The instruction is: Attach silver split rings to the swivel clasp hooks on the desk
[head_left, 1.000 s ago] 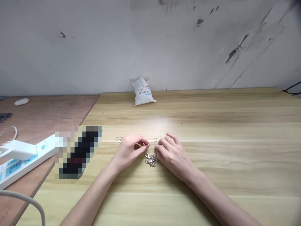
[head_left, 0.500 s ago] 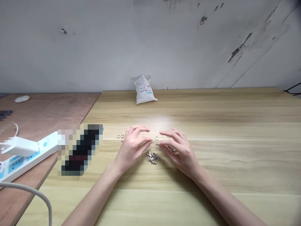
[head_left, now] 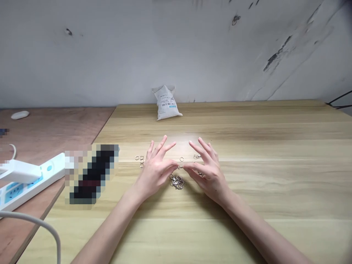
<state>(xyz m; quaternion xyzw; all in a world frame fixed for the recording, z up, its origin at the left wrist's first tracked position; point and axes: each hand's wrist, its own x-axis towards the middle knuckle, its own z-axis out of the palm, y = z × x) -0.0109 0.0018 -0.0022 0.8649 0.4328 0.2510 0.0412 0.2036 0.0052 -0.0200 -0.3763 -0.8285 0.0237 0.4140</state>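
My left hand point(head_left: 156, 169) and my right hand point(head_left: 206, 169) meet at their fingertips just above a light wooden table point(head_left: 247, 176). Thumb and forefinger of each hand pinch the same small metal piece point(head_left: 180, 167), a ring or clasp too small to tell apart. The other fingers of both hands fan upward. Below the pinch lies a small heap of silver lobster clasps point(head_left: 176, 182). Loose metal rings point(head_left: 140, 159) lie left of my left hand, and one single ring point(head_left: 181, 159) sits just behind the fingertips.
A white pouch with a printed label point(head_left: 166, 102) stands at the table's back edge against the wall. To the left, a brown table carries a white power strip point(head_left: 26, 181) with a plug, a white cable point(head_left: 41, 229) and a pixelated patch point(head_left: 92, 174).
Both hands rose off the table from beside the clasp heap. Their fingertips came together on a small metal piece, and the free fingers spread upward.
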